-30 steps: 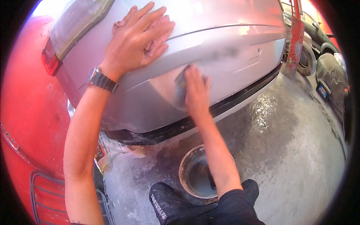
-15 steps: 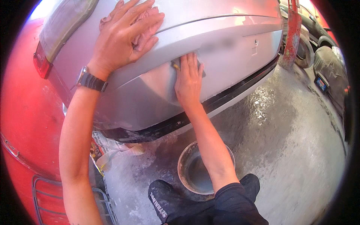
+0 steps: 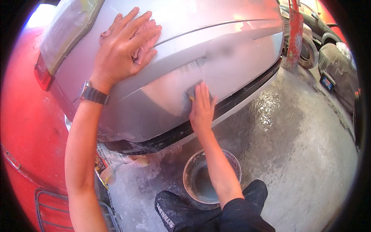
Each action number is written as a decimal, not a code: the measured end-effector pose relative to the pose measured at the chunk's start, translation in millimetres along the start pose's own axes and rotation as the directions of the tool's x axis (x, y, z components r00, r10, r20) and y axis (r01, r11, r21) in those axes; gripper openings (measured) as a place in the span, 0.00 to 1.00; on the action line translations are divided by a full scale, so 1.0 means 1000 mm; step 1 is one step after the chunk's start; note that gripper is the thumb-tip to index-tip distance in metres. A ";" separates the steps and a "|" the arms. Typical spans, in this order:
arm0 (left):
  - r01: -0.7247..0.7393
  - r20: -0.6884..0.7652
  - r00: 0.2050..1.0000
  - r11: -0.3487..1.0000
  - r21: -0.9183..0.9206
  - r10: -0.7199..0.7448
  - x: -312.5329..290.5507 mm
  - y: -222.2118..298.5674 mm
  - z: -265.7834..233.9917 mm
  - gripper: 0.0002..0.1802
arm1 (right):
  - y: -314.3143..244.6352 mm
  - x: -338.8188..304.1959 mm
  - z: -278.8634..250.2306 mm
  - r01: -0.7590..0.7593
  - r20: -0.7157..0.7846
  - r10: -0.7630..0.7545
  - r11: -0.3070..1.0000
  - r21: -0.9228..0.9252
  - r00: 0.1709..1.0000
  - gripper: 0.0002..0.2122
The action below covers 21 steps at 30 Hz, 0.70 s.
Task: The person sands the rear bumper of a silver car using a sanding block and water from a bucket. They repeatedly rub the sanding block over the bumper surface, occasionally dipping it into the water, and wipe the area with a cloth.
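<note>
My left hand (image 3: 118, 52), a watch (image 3: 94, 94) on its wrist, lies with spread fingers over a crumpled pink cloth (image 3: 146, 41). It presses the cloth to the upper part of a silver-grey car body panel (image 3: 135, 120). Lower on the panel, my right hand (image 3: 202, 116) keeps its fingers flat on a dark sanding pad (image 3: 191, 92), which rests against a wet, dull patch. Most of the pad is hidden beneath the fingers.
A round basin of cloudy water (image 3: 186, 174) stands on the wet concrete floor (image 3: 293, 154) between my feet. A red vehicle panel (image 3: 31, 116) and a black metal rack (image 3: 52, 208) are at left. A red post (image 3: 295, 42) rises at right.
My right hand has slid the sanding pad down the panel, toward its lower edge. My left hand stays over the cloth. The view has shifted slightly.
</note>
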<state>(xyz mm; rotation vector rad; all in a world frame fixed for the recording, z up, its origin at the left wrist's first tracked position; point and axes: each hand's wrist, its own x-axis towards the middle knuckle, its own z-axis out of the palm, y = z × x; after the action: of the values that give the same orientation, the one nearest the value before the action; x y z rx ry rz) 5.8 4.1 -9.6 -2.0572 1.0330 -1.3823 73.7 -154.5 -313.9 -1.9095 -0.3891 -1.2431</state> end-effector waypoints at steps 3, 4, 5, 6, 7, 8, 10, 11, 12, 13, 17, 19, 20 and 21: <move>-0.011 -0.019 1.000 1.000 -0.002 0.011 0.001 0.003 0.007 0.26 | -0.003 -0.003 0.008 -0.053 -0.084 0.056 0.998 0.041 0.995 0.27; -0.015 -0.008 1.000 1.000 0.002 0.015 0.001 0.003 0.006 0.26 | -0.020 0.031 0.012 -0.050 -0.106 0.062 0.992 0.119 0.992 0.27; -0.018 -0.007 1.000 1.000 0.005 0.018 0.003 0.002 0.003 0.27 | -0.030 0.060 0.011 -0.039 -0.133 0.065 0.981 0.189 0.989 0.27; -0.014 -0.006 1.000 1.000 0.012 0.014 0.003 0.001 0.000 0.27 | -0.036 0.073 0.011 -0.018 -0.145 0.048 0.980 0.199 0.988 0.27; -0.014 -0.008 1.000 1.000 0.015 0.014 0.002 0.001 -0.001 0.26 | -0.032 0.064 0.007 -0.004 -0.085 0.017 0.989 0.148 0.996 0.26; -0.013 -0.010 1.000 1.000 0.018 0.013 0.000 0.003 -0.001 0.26 | -0.021 0.046 0.000 0.013 -0.023 -0.011 0.995 0.098 1.000 0.26; -0.014 -0.034 0.999 1.000 0.026 0.015 0.001 -0.001 -0.001 0.25 | -0.003 0.008 -0.007 0.034 0.030 -0.035 0.999 0.025 0.999 0.25; -0.014 -0.047 0.999 1.000 0.017 0.015 0.001 -0.001 0.002 0.25 | 0.008 -0.021 -0.009 0.022 0.030 -0.022 1.000 -0.003 0.999 0.25; -0.013 -0.052 0.999 1.000 0.009 0.013 0.000 0.001 0.004 0.25 | 0.013 -0.037 -0.011 0.007 0.035 -0.007 1.000 -0.025 0.999 0.24; -0.014 -0.049 0.999 1.000 0.006 0.014 0.000 0.003 0.005 0.25 | 0.007 -0.026 -0.010 -0.008 -0.011 0.008 1.000 0.007 1.000 0.24; -0.026 -0.039 0.999 1.000 0.008 0.027 0.006 0.004 0.005 0.25 | -0.014 0.041 0.008 0.011 -0.133 0.004 0.994 0.112 0.991 0.25; -0.025 -0.029 0.999 0.999 0.026 0.026 0.003 0.000 0.000 0.25 | -0.016 0.048 0.008 0.067 -0.096 -0.055 0.990 0.123 0.994 0.25; -0.025 -0.022 0.999 0.999 0.032 0.025 -0.001 -0.001 -0.001 0.25 | -0.007 0.029 -0.001 0.072 0.032 -0.075 0.994 0.077 0.997 0.27; -0.026 -0.024 0.999 0.999 0.040 0.027 0.000 -0.003 -0.004 0.25 | -0.002 0.007 -0.002 0.054 0.031 -0.056 0.996 0.071 0.998 0.27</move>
<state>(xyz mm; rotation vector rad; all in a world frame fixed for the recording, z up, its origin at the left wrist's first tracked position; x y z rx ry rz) 3.1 6.1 -5.6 -1.9966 1.0309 -1.4066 74.5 -156.0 -307.1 -1.8727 -0.4997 -1.2183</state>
